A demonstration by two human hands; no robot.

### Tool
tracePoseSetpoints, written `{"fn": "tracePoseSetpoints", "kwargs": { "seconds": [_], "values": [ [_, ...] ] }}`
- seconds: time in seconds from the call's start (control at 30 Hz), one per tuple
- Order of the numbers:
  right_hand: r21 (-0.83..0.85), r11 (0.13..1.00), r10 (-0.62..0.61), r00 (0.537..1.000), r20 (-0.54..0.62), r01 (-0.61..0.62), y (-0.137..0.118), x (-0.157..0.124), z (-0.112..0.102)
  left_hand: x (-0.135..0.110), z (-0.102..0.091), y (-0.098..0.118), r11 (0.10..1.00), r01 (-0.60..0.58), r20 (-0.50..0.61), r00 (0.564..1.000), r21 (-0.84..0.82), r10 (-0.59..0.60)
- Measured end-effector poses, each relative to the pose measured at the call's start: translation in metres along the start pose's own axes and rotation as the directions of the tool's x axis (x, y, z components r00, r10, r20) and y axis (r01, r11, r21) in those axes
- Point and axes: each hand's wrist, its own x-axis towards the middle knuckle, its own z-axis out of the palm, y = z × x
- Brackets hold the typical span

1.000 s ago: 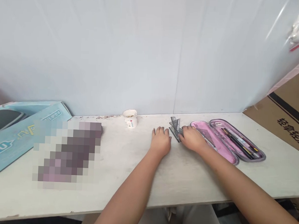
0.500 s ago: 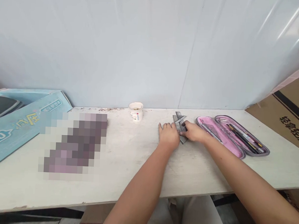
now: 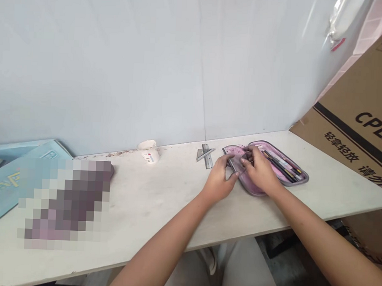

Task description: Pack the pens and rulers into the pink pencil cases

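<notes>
My left hand point(image 3: 221, 180) grips the straight edge of a clear flat drawing tool point(image 3: 235, 151) between thumb and fingers; it looks like a protractor. My right hand point(image 3: 262, 168) pinches the same tool from the other side. Both hands are over the pink lid of an open pencil case point(image 3: 254, 188), and they hide part of the tool. Several pens and pencils point(image 3: 283, 166) lie in the case's right half. Left of the hands, a ruler point(image 3: 208, 162) lies on the table, overlapping a small clear set square point(image 3: 200, 153), with a slim grey piece across them.
A paper cup point(image 3: 150, 155) stands near the wall on the white table point(image 3: 162, 209). Farther left are a blurred-out purple object point(image 3: 71, 205) and a light-blue box point(image 3: 1, 198). A large cardboard box point(image 3: 353, 120) leans at the right.
Both hands have moved right, off the ruler and set square, which stay on the table. They now hold the clear tool above the pencil case. The camera has turned right.
</notes>
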Motion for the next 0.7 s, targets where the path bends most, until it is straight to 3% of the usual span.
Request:
{"fn": "tracePoseSetpoints", "kwargs": {
  "seconds": [0.1, 0.17, 0.3, 0.43, 0.57, 0.7],
  "values": [
    [-0.027, 1.000, -0.005, 0.993, -0.115, 0.002, 0.020, -0.004, -0.010, 0.010, 0.021, 0.012, 0.993, -0.004, 0.055, 0.998, 0.119, -0.002],
    [-0.058, 0.998, 0.008, 0.992, -0.128, -0.015, 0.030, -0.008, -0.011, 0.014, 0.033, 0.015, 0.975, 0.010, 0.081, 0.996, 0.223, -0.029],
    [-0.187, 0.981, 0.053, 0.999, -0.002, -0.052, 0.039, -0.015, -0.003, 0.016, 0.047, 0.014, 0.904, 0.081, 0.091, 0.987, 0.419, -0.130],
    [-0.375, 0.927, 0.075, 0.987, 0.142, -0.017, 0.039, -0.017, 0.002, 0.013, 0.049, 0.012, 0.853, 0.107, 0.092, 0.980, 0.511, -0.178],
    [-0.443, 0.894, 0.019, 0.981, 0.196, 0.071, 0.039, -0.016, 0.001, 0.010, 0.051, 0.011, 0.832, 0.104, 0.049, 0.987, 0.545, -0.156],
    [-0.463, 0.883, 0.015, 0.979, 0.202, 0.082, 0.042, -0.017, 0.001, 0.010, 0.046, 0.008, 0.851, 0.102, 0.094, 0.980, 0.515, -0.174]
  ]
}}
